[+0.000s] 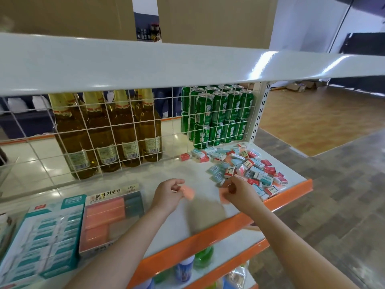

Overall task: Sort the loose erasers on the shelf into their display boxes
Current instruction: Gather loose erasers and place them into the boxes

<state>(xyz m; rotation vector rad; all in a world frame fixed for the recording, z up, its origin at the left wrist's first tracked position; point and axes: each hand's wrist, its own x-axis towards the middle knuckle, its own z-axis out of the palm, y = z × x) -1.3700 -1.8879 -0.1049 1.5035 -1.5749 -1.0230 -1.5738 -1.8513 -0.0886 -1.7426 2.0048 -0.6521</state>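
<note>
A pile of loose erasers [248, 170] in red, teal and white wrappers lies at the right end of the white shelf [183, 224]. My left hand [167, 195] holds a blurred orange eraser [188, 192] above the shelf's middle. My right hand [239, 191] holds another orange eraser [224, 197] at the pile's near edge. At the left stands a display box [108, 220] with orange and dark green erasers. Beside it is a teal display box [43, 238] filled with rows of teal-wrapped erasers.
A white wire grid [116, 130] backs the shelf, with glass bottles [104, 130] and green cans [216, 115] behind it. An upper shelf [187, 67] overhangs. The orange front edge [229, 224] runs below my arms; lower shelves hold bottles [184, 270].
</note>
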